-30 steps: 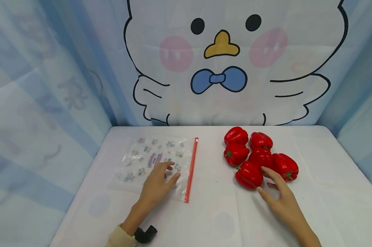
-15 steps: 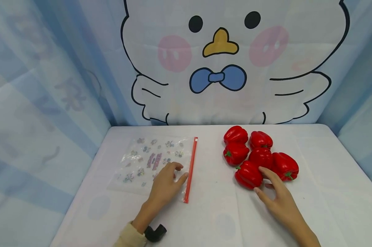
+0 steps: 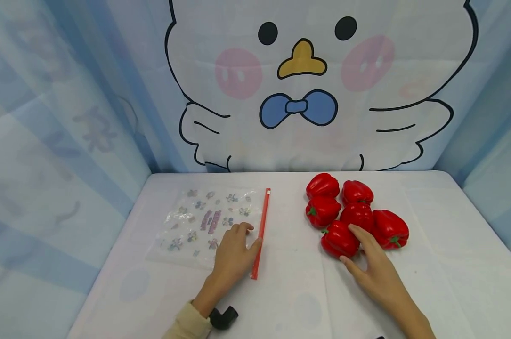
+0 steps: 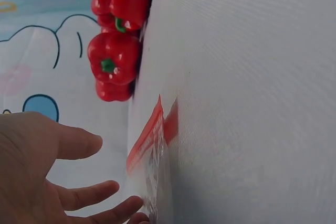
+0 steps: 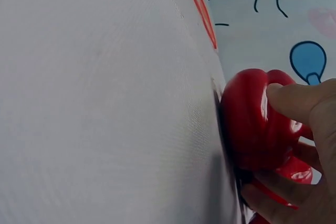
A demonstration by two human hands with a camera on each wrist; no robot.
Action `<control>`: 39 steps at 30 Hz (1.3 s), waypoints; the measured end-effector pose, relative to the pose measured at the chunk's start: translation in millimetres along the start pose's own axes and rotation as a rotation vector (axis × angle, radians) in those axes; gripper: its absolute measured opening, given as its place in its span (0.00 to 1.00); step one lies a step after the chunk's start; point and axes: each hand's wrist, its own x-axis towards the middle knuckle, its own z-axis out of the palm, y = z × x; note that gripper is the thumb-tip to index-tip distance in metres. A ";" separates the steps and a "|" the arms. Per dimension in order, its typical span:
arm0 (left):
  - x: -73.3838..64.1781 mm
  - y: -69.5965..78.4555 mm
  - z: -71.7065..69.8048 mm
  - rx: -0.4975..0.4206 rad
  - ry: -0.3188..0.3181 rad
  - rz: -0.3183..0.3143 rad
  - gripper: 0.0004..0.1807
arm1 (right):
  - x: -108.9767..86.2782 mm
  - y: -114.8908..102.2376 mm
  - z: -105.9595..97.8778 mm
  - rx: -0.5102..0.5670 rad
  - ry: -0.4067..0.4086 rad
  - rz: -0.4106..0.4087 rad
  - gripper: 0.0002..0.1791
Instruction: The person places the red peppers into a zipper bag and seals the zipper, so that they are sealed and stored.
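Observation:
My left hand (image 3: pixel 233 254) is spread over the right part of a clear zip bag (image 3: pixel 181 235) printed with small figures. Its thumb overlaps the red zip strip (image 3: pixel 265 212) in the head view; the left wrist view shows loose fingers (image 4: pixel 86 195) close above the bag, pinching nothing. On the right lie several glossy red bell peppers with green stems. My right hand (image 3: pixel 376 273) holds the nearest bell pepper (image 3: pixel 339 239) from its right side. In the right wrist view the thumb (image 5: pixel 294 100) presses one side of this pepper, with the fingers (image 5: pixel 281 190) round the other.
The remaining bell peppers (image 3: pixel 321 211) sit close together behind and right of the held one. A white cloth covers the table (image 3: pixel 297 292). Behind stands a cartoon-printed curtain (image 3: pixel 299 141). A black fitting (image 3: pixel 224 318) is at my left wrist.
My left hand has moved right across the bag to its red zip strip. The right thumb and fingers have shifted slightly left, further round the nearest bell pepper.

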 end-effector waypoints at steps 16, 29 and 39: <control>0.4 3.0 12.7 0.123 0.003 0.093 0.27 | 0.3 6.5 9.0 0.027 0.067 -0.061 0.47; 2.9 5.1 14.9 0.221 0.001 0.113 0.22 | -2.5 10.8 14.0 0.117 0.133 -0.020 0.44; 2.6 0.9 7.3 0.105 -0.047 0.117 0.15 | -2.5 8.0 19.7 0.172 0.118 -0.001 0.44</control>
